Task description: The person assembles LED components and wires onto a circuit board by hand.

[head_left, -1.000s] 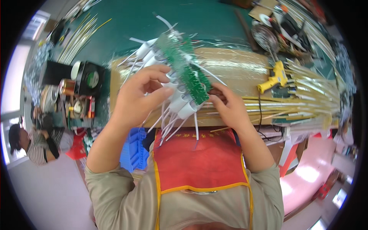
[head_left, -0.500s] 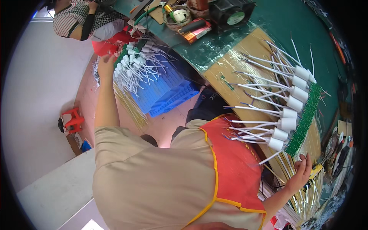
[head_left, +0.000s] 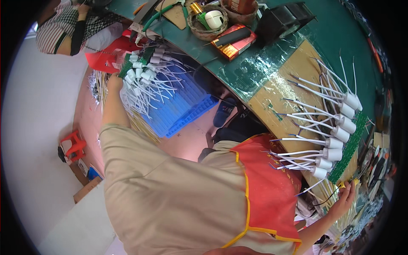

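Observation:
My left hand [head_left: 114, 80] reaches far out to the left and low. It grips a green board strip [head_left: 138, 68] set with white sockets and white wires, held over a blue plastic crate [head_left: 187, 110] on the floor. A second green strip [head_left: 350, 144] lies on the cardboard-covered bench [head_left: 276, 97] at the right, its white sockets [head_left: 340, 142] and long wires pointing left. My right hand [head_left: 346, 197] rests at the lower end of that strip by the bench edge. Whether it grips the strip is unclear.
A green bench top [head_left: 331, 34] carries a black fan [head_left: 282, 19], a red box [head_left: 233, 40] and a round basket [head_left: 208, 21] of small parts. Another person in a checked top [head_left: 68, 27] sits at the upper left. A red stool [head_left: 74, 144] stands on the floor.
A second ago both hands held the strip at the bench. My left arm has since swung out to the crate, and the view has turned left and down. My right hand stays by the bench strip.

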`<state>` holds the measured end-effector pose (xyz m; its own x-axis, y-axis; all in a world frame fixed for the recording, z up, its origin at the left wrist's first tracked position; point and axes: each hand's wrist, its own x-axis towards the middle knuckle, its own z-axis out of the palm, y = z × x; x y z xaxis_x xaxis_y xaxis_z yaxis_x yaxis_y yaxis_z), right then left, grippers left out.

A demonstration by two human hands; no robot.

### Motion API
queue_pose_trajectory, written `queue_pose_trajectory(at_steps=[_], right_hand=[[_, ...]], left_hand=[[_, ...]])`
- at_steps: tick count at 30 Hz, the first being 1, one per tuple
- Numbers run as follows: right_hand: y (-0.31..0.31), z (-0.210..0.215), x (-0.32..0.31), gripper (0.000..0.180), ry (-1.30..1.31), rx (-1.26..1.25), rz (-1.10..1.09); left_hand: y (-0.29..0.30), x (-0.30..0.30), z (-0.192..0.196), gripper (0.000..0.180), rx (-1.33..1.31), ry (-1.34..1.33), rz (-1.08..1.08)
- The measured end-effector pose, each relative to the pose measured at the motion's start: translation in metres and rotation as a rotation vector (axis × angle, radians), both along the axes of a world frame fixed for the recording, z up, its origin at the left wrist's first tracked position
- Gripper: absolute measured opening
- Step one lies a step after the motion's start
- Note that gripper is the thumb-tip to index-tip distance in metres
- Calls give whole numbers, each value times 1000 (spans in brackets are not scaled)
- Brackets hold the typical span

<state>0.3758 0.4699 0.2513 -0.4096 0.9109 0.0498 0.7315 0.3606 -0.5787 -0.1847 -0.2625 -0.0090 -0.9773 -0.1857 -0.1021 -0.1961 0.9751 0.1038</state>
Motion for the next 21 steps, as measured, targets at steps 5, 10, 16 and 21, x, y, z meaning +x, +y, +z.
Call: queue_pose_trajectory(at_steps=[5,10,16,21], right_hand=[[9,-12,13,39,-14,-44,2],[7,-9,11,36,-37,-23,-34],[16,-12,10,39,99,-74,-2],[10,-10,-3,35,258,-169,-6]], left_hand=[[-17,-19,5,47,354,-312,107],[21,6,34,51,82,-325,-116],[-6,35,55,41,433,-132,-207],[34,89,175,29,173,-71,-291]])
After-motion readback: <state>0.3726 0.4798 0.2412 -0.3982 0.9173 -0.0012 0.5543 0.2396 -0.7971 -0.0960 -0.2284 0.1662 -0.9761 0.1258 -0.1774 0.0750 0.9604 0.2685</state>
